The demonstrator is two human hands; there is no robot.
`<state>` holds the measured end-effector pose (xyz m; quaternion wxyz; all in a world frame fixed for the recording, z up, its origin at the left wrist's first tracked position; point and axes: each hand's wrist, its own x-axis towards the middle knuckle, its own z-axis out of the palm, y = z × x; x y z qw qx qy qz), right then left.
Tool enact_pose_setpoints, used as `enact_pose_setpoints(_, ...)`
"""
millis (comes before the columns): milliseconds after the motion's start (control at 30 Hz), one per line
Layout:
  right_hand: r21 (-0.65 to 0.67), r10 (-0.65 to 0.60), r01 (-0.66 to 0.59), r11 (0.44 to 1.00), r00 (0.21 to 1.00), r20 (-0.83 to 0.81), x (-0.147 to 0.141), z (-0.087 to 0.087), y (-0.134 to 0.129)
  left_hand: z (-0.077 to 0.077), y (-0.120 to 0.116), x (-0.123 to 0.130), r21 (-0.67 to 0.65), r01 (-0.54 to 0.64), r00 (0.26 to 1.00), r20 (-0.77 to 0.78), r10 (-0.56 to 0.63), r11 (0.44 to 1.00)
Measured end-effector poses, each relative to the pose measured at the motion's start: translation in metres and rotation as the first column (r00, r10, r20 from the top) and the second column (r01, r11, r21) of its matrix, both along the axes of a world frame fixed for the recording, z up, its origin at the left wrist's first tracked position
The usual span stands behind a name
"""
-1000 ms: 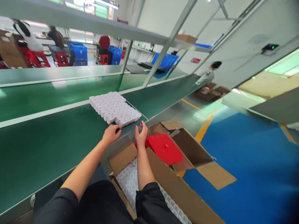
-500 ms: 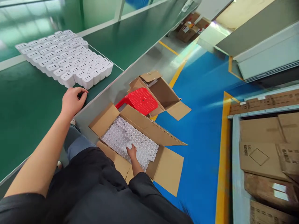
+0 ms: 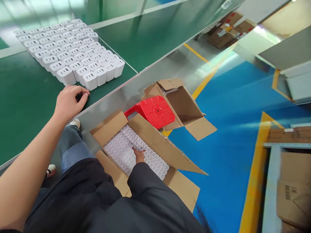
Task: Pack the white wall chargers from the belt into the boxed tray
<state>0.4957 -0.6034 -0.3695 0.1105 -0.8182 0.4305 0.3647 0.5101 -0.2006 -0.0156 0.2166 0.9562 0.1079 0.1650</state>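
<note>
Inside an open cardboard box (image 3: 167, 142) on the floor, my right hand (image 3: 139, 156) reaches down among tightly packed white blocks (image 3: 119, 145). Its thumb and fingers are apart over them; no block is visibly gripped. My left hand (image 3: 71, 101) rests at the edge of the green table (image 3: 21, 106), fingers loosely curled with nothing visible in them. It is just in front of rows of white charger blocks (image 3: 65, 48), which stand close together with dark port slots in their tops. The fingertips of my right hand are partly hard to make out.
A red plastic stool (image 3: 157, 111) stands beyond the box. Next to it lies another open carton (image 3: 187, 103). A shelf (image 3: 272, 181) with cartons is at the right, past the yellow floor line (image 3: 255, 181). More cartons (image 3: 223, 35) stand farther back.
The view has shifted, so the boxes and shelf appear farther right. Inside the box my right hand has moved a little toward the stool side. My left hand stays at the table edge.
</note>
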Motion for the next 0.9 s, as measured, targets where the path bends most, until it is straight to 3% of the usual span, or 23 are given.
enact_pose_setpoints(167,0.007,-0.063,0.063,0.998,0.998,-0.026,0.009,-0.006,0.005,-0.001,-0.002,0.001,-0.008,-0.017,0.999,-0.028,0.017,1.000)
enact_pose_setpoints(267,0.049,-0.114,0.113,0.992,0.993,0.027,0.008,0.001,0.003,-0.002,-0.002,0.000,-0.007,-0.010,1.000,-0.018,0.010,1.000)
enact_pose_setpoints(400,0.250,-0.226,0.176,0.952,0.956,0.188,-0.006,0.035,0.000,-0.002,0.001,-0.001,0.004,0.007,1.000,0.014,-0.007,1.000)
enact_pose_setpoints(500,0.524,-0.355,0.154,0.838,0.883,0.307,-0.022,0.076,0.013,-0.006,0.003,0.001,0.029,0.026,0.997,0.065,-0.028,0.999)
enact_pose_setpoints(567,0.692,-0.415,0.072,0.718,0.843,0.343,-0.031,0.109,0.033,-0.009,0.001,0.000,0.049,0.054,0.993,0.106,-0.059,0.997)
enact_pose_setpoints(633,0.851,-0.476,-0.044,0.523,0.813,0.335,-0.039,0.147,0.062,-0.011,-0.005,-0.010,0.035,0.110,0.981,0.156,-0.114,0.993)
enact_pose_setpoints(667,0.920,-0.511,-0.103,0.378,0.805,0.300,-0.043,0.167,0.079,-0.010,-0.010,-0.020,0.006,0.158,0.970,0.184,-0.156,0.987)
enact_pose_setpoints(733,0.982,-0.570,-0.181,-0.055,0.813,0.118,-0.053,0.207,0.116,-0.008,-0.019,-0.051,-0.091,0.296,0.934,0.239,-0.267,0.951)
enact_pose_setpoints(767,0.959,-0.544,-0.182,-0.218,0.839,0.035,-0.059,0.225,0.135,-0.007,-0.022,-0.070,-0.128,0.394,0.901,0.250,-0.355,0.910)
enact_pose_setpoints(800,0.929,-0.499,-0.164,-0.331,0.866,-0.025,-0.065,0.241,0.154,-0.005,-0.025,-0.090,-0.129,0.485,0.862,0.237,-0.448,0.865)
enact_pose_setpoints(833,0.913,-0.442,-0.130,-0.386,0.895,-0.059,-0.073,0.255,0.172,-0.002,-0.025,-0.111,-0.103,0.538,0.832,0.223,-0.508,0.836)
enact_pose_setpoints(900,0.910,-0.343,-0.063,-0.409,0.935,-0.089,-0.088,0.277,0.206,0.006,-0.019,-0.150,0.003,0.563,0.813,0.182,-0.554,0.827)
